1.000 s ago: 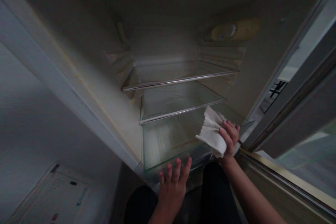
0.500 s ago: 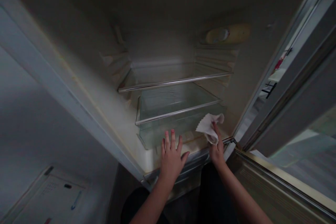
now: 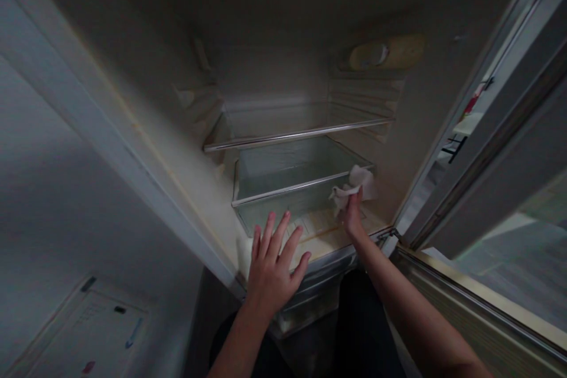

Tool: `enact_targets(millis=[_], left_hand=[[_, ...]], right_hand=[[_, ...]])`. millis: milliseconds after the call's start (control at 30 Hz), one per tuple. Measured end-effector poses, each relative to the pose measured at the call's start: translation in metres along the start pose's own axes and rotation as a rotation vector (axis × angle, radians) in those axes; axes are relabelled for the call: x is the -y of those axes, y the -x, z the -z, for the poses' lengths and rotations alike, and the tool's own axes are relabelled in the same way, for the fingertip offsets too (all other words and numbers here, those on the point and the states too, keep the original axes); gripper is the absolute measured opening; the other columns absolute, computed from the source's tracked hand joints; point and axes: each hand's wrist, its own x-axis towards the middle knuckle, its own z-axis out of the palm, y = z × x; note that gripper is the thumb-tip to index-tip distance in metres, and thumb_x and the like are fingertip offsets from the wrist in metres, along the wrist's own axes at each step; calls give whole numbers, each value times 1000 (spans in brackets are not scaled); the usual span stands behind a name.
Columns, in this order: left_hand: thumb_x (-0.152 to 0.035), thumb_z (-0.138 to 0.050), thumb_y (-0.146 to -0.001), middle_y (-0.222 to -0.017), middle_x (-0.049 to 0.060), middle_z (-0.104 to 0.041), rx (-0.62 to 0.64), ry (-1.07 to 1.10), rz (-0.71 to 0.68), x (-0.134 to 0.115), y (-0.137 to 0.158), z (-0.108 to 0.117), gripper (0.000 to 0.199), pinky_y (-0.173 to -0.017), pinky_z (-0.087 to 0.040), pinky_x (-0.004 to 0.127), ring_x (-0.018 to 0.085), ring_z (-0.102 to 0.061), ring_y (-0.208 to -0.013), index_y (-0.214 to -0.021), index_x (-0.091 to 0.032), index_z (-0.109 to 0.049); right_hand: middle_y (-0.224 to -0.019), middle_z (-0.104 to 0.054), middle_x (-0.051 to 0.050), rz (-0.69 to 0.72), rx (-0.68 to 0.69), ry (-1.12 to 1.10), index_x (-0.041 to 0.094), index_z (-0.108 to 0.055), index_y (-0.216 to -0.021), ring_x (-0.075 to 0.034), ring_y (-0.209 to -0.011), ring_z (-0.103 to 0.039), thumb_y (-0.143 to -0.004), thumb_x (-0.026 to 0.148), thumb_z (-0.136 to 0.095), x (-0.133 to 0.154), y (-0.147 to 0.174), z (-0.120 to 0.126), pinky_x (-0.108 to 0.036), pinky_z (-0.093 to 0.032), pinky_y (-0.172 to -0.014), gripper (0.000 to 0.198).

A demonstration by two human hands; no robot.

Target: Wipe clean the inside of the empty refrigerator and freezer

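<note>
Right hand (image 3: 353,212) grips crumpled white cloth (image 3: 362,179) near lower glass shelf (image 3: 287,189) inside open refrigerator (image 3: 153,133); left hand (image 3: 273,269) splayed open, its back toward the camera.

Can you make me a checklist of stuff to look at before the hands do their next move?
1. White cloth held: ok. The right hand is gripping it.
2. Left hand free: ok. It holds nothing, and its fingers are spread.
3. Left hand off the fridge: cannot tell. It shows in front of the fridge floor, but one view doesn't show whether it touches.
4. Fridge door open: ok. It's swung out on the right.
5. White cloth apart from the lower glass shelf: cannot tell. They overlap in the picture.
6. Bright light inside: not ok. It looks dim in there.
</note>
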Motion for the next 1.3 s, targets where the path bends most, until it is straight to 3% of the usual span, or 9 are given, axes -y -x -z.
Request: enact_targets(millis=[67, 133, 267, 467, 667, 867, 1000, 1167, 1300], left_hand=[[-30, -78, -83, -163, 7, -43, -250, -66, -22, 8, 13, 15, 59, -129, -21, 59, 33, -28, -156, -138, -26, -56], [-21, -80, -79, -168, 5, -32, -415, -170, -21, 24, 29, 19, 74, -128, -18, 64, 34, -20, -159, -146, -31, -48], [-13, -76, -79, -173, 13, -14, -435, -278, 55, 62, 51, 4, 97, -125, -30, 62, 36, -18, -159, -161, -24, -25], [-9, -70, -82, -174, 7, 5, -331, -359, 108, 72, 63, -9, 82, -126, -31, 58, 41, -14, -158, -156, -31, -43], [-6, -70, -83, -174, 6, 4, -335, -281, 107, 72, 71, -9, 74, -130, -24, 52, 35, -9, -160, -150, -30, -52], [-6, -71, -83, -174, 6, 2, -363, -243, 110, 72, 69, -10, 73, -131, -22, 47, 33, -10, -160, -150, -31, -53], [-6, -72, -84, -174, 10, 1, -348, -300, 63, 78, 75, -11, 74, -127, -27, 53, 38, -12, -159, -151, -29, -51], [-8, -74, -82, -174, 4, 4, -301, -302, 56, 86, 89, -15, 70, -124, -33, 62, 45, -13, -157, -146, -33, -57], [-5, -73, -82, -174, 3, 6, -308, -291, 53, 86, 94, -18, 78, -126, -28, 63, 42, -9, -158, -150, -36, -52]], right_hand=[[-168, -9, -25, 24, -40, 126, 8, -32, -155, -33, -159, -8, -100, 70, -18, 9, -15, -14, -60, -23, -122, 84], [-168, 2, -28, -51, -114, 185, 5, -25, -158, -35, -159, 5, -99, 70, -22, 14, -28, -22, -64, -12, -123, 88], [-165, -3, -34, -308, -216, 206, -1, -11, -159, -36, -159, 1, -103, 52, -15, 20, -35, -39, -69, -11, -122, 78], [-161, -23, -34, -332, -70, 157, -5, -14, -156, -38, -158, -4, -99, 37, -25, 65, 33, -107, -70, -8, -122, 72], [-150, -44, -35, -39, 536, 257, -4, -54, -136, -50, -151, -18, -95, 50, -48, 126, 114, -147, -76, -3, -117, 68], [-162, -26, -31, 247, 917, 533, 6, -45, -152, -50, -149, -28, -100, 37, -40, 139, 146, -123, -73, -19, -114, 60], [-147, -51, -23, 431, 1054, 487, 11, -53, -144, -40, -134, -50, -98, 36, -46, 133, 151, -89, -62, -32, -115, 53], [-152, -54, -9, 356, 986, 481, 24, -51, -151, -36, -139, -46, -98, 48, -50, 95, 118, -37, -58, -23, -123, 58], [-151, -54, -17, 246, 750, 698, 16, -55, -148, -32, -137, -52, -102, 42, -45, 37, 70, 12, -56, -26, -121, 54]])
